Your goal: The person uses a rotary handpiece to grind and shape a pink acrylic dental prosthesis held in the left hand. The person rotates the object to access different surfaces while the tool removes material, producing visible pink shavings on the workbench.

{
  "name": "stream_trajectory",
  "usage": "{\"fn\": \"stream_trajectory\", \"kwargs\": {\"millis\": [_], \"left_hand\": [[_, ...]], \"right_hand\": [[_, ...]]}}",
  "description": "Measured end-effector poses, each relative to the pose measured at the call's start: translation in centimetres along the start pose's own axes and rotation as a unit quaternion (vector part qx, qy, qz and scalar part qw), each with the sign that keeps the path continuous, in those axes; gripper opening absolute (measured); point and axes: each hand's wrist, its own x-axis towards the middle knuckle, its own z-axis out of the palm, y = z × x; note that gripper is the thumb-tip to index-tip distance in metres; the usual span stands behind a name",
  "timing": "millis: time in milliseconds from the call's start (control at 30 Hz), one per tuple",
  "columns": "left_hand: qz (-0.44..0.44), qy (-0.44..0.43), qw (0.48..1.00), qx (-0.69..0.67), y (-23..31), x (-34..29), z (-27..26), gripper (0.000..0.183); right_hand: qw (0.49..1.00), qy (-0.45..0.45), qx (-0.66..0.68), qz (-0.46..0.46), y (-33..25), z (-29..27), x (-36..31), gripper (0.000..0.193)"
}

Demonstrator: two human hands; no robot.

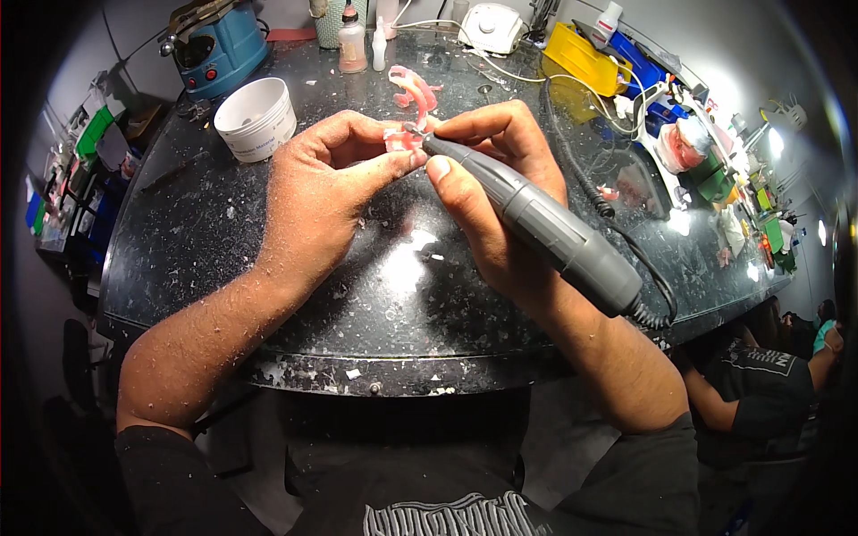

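Note:
Between the thumb and fingers of my left hand [313, 183] is a small pink and white denture piece [399, 139], partly covered by the fingertips. My right hand [500, 192] grips a grey rotary handpiece [545, 223], its narrow tip pointing up and left. The tip meets or nearly meets the denture piece; its bur is too small to make out. Just beyond the fingertips shows a curved pink acrylic piece [414, 89]. I cannot tell whether it touches the held one. Pale dust speckles my left hand and forearm.
A white tub [255, 121] stands left of my hands, with a blue machine [214, 54] behind it. Small bottles [353, 45] and a white control box [492, 29] line the back. The handpiece's coiled cord [585, 179] runs along the right, near a yellow bin [583, 61]. Another person [760, 384] sits at right.

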Motion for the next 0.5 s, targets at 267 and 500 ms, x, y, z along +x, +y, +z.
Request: {"fn": "stream_trajectory", "kwargs": {"millis": [267,500], "left_hand": [[0.008,-0.003,1.0,-0.012,-0.03,0.03,0.15,0.011],[0.007,0.005,1.0,-0.003,-0.18,0.05,-0.26,0.013]], "right_hand": [[1.0,-0.004,-0.001,0.024,0.04,-0.39,0.12,0.026],[1.0,-0.022,-0.001,-0.001,-0.25,-0.03,0.11,0.025]]}}
